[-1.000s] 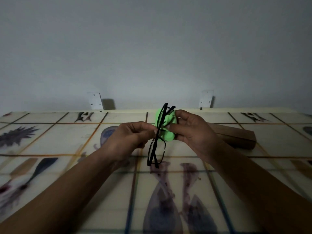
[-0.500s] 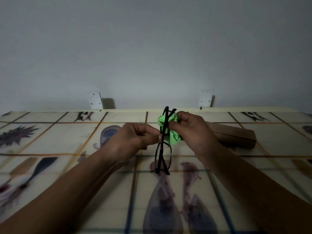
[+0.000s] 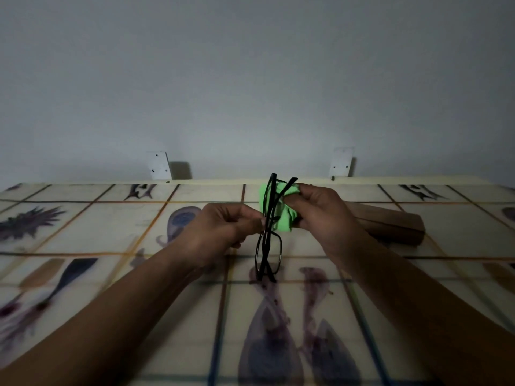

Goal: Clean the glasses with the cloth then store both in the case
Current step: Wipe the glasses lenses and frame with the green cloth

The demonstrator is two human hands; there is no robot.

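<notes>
Change: your glasses now hang nearly upright, no longer tilted as a second ago.
Glasses: black frame, temples folded and crossed, held above the table.
Left hand: fingertips pinch the frame's middle.
Right hand: pinches the crumpled green cloth on the upper lens.
Case: brown, lying behind your right hand.
</notes>
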